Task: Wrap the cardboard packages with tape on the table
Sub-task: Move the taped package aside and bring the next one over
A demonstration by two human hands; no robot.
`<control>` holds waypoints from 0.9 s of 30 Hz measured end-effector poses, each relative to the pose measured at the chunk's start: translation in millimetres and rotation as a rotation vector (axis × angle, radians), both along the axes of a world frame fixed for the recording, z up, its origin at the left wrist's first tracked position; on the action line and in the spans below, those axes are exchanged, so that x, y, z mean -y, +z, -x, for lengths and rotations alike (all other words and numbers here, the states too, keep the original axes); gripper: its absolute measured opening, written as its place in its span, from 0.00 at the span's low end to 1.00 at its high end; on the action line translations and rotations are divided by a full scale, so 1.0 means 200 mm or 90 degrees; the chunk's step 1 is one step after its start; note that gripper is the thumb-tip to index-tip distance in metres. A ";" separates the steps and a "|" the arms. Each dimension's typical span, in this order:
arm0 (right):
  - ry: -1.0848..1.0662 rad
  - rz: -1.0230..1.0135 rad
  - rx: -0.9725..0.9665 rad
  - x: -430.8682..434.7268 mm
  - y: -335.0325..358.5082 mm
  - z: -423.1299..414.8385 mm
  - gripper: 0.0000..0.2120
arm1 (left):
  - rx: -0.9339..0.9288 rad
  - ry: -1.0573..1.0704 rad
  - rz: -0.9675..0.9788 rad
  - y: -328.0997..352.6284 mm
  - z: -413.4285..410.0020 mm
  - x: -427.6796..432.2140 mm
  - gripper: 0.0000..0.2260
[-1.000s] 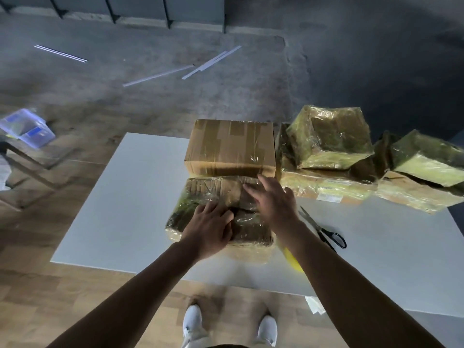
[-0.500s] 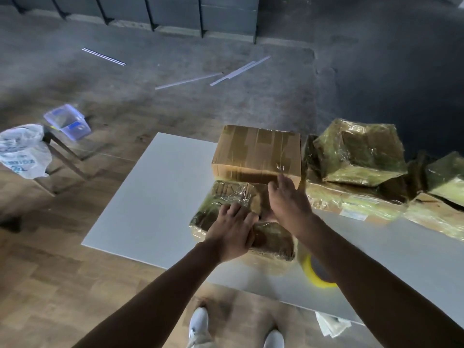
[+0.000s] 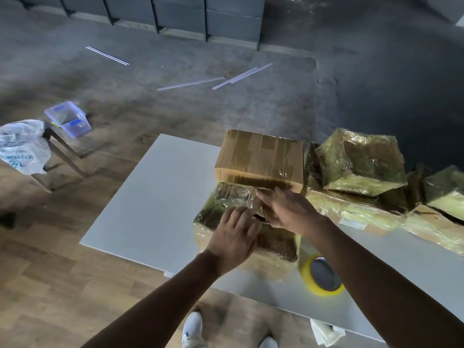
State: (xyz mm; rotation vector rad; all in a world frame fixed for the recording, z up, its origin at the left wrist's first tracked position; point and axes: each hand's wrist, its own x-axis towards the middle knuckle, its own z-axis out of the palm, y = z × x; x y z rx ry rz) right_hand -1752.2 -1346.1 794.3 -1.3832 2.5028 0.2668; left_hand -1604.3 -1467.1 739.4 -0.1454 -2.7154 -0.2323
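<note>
Your left hand (image 3: 234, 234) lies palm down on top of the film-wrapped package (image 3: 232, 194), fingers straight and slightly spread, gripping nothing. Your right hand (image 3: 288, 209) is just beside it, on the far right part of the same top face. It is also flat, with fingers extended toward the left and pressed to the shiny wrapping, and nothing is pinched or curled round. The thumb side of the right hand is close to the left fingertips, but you cannot tell whether they touch. The package sits under both palms on the white table (image 3: 155, 197), near its front edge. Directly beyond your right fingertips a brown cardboard box (image 3: 261, 154) with clear tape bands stands touching the package's far side. To the right of your right hand are more wrapped bundles: a tilted one (image 3: 359, 162) on top of flat ones (image 3: 356, 209), and another (image 3: 444, 192) further right. Below your right wrist, partly under the forearm, a yellow tape roll (image 3: 308, 273) lies flat on the table at the package's near right corner. Far to the left of your left hand, off the table, are a white plastic bag (image 3: 22, 144) and a clear plastic container (image 3: 67, 119). Pale strips (image 3: 190, 82) lie on the floor beyond.
</note>
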 end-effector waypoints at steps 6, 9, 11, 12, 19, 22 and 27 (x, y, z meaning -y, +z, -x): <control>0.019 0.018 -0.032 0.00 -0.02 0.00 0.36 | 0.205 -0.025 -0.085 0.05 -0.01 0.04 0.23; 0.024 0.036 -0.053 -0.01 -0.04 -0.01 0.35 | 0.289 -0.003 -0.099 0.13 0.07 0.06 0.18; 0.023 0.050 -0.055 -0.02 -0.05 -0.01 0.34 | 0.289 0.013 -0.051 0.15 0.12 0.06 0.11; 0.020 0.058 -0.051 -0.02 -0.05 0.00 0.34 | 0.294 0.025 -0.035 0.15 0.13 0.05 0.11; 0.024 0.085 -0.038 -0.04 -0.06 -0.01 0.31 | 0.297 0.065 -0.024 0.10 0.14 0.01 0.08; 0.016 0.085 -0.030 -0.03 -0.05 0.00 0.29 | 0.266 0.045 -0.039 0.11 0.13 0.02 0.11; 0.000 0.059 -0.056 -0.03 -0.07 -0.03 0.29 | 0.222 -0.004 -0.005 0.11 0.11 0.05 0.05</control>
